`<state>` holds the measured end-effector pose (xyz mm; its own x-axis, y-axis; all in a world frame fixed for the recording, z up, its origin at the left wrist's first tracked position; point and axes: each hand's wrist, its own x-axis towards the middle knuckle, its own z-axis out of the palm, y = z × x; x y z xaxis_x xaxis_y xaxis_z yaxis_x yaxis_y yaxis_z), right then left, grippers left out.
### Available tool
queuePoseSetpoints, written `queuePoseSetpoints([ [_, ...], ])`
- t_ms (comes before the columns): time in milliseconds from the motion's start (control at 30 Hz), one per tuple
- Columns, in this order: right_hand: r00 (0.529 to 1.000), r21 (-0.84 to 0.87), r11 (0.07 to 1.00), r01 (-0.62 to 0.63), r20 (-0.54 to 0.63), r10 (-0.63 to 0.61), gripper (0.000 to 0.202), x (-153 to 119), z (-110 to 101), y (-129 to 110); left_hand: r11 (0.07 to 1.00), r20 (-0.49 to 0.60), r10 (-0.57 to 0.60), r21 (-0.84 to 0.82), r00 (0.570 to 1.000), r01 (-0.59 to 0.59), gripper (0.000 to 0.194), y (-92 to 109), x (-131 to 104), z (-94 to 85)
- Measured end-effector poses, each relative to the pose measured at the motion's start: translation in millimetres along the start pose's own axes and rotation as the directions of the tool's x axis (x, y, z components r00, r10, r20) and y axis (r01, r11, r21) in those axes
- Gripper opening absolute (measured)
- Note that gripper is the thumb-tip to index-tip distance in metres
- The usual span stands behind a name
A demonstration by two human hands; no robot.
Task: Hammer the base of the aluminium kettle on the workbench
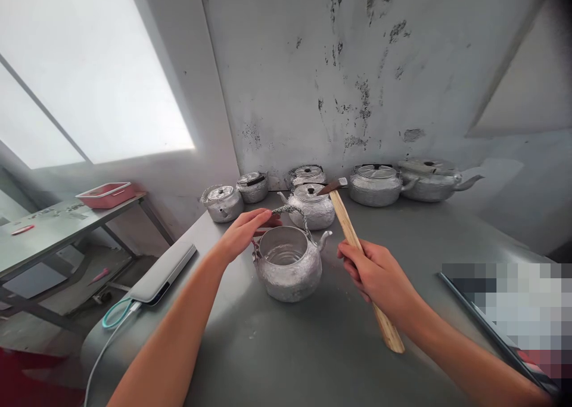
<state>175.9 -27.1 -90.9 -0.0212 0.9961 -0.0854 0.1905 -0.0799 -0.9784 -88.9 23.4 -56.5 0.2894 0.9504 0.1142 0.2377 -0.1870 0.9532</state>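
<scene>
While left hand (pixel 243 231) fingers pinch the kettle (pixel 288 264) handle, right hand (pixel 378 273) wrapped around hammer (pixel 357 246), head half-hidden.

A grey table (pixel 424 234) fills the corner of the room. A lidless silver kettle (pixel 288 264) stands near its middle. Just behind this kettle sits a lidded one (pixel 311 206), and farther back five more lidded kettles (pixel 374 185) line the wall. Left of the lidless kettle, a flat grey device (pixel 163 273) lies along the table's edge, with a teal-looped cable (pixel 117 313) at its near end.
</scene>
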Motion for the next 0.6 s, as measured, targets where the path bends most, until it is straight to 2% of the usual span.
queuePoseSetpoints([
  [200,1.0,0.006,1.0,0.008,0.016,-0.008,0.029,0.1,-1.3,2.2,0.974,-0.094,-0.025,0.22,0.995,0.046,0.038,-13.5,8.4,1.3],
  [433,1.0,0.005,1.0,0.008,0.025,-0.008,0.03,-0.3,-1.5,2.0,0.976,-0.058,0.025,0.216,0.998,-0.012,0.039,-10.2,7.9,2.4],
  [500,1.0,0.0,1.0,0.005,0.024,-0.005,0.03,-0.5,-1.2,1.7,0.977,-0.05,-0.022,0.209,0.998,0.032,0.04,-9.0,7.3,2.1],
  [600,1.0,-0.009,1.0,-0.003,0.019,0.004,0.03,-1.1,-0.9,0.5,0.964,-0.117,-0.129,0.217,0.985,0.152,0.041,-7.7,7.0,0.4],
])
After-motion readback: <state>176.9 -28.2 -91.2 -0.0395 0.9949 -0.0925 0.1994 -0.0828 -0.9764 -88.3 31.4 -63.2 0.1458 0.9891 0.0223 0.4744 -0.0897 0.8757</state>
